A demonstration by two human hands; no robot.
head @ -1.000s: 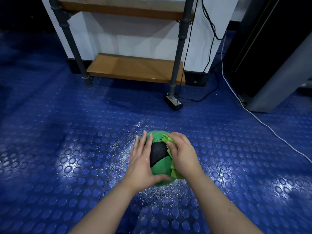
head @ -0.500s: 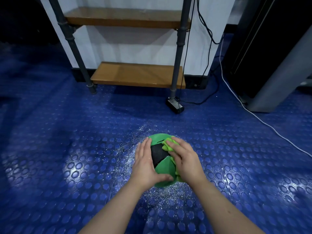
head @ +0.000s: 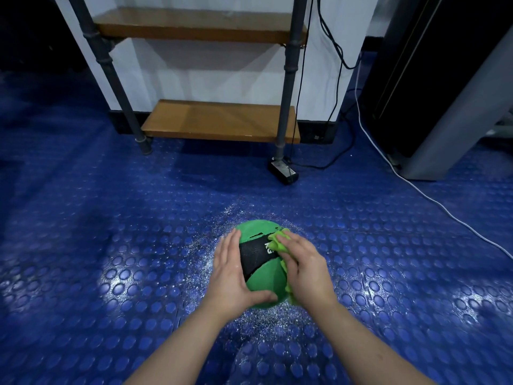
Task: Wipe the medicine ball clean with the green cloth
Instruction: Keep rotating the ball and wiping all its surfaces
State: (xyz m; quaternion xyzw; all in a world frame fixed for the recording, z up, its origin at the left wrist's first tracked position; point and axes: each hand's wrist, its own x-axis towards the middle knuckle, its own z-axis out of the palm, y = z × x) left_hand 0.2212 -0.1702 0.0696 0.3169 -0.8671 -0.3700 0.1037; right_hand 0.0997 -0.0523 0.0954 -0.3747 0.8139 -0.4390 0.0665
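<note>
A green and black medicine ball [head: 262, 282] with white lettering sits on the blue studded floor, low in the middle of the head view. My left hand [head: 231, 276] lies flat against its left side, with the thumb stretched under the near edge. My right hand [head: 304, 273] covers the right side and holds the bunched green cloth [head: 279, 243] against the ball. The cloth shows past my fingertips and under my palm.
White specks and wet sheen ring the ball on the floor [head: 111, 273]. A pipe-framed wooden shelf [head: 222, 122] stands ahead against a white wall. A black adapter [head: 283, 170], dark cables and a white cable [head: 433, 201] lie right of it. A dark cabinet [head: 444, 79] stands at the far right.
The view tipped up, so the shelf sits lower in the frame. The ball turned slightly and white lettering now shows on the black panel. Both hands stay on the ball.
</note>
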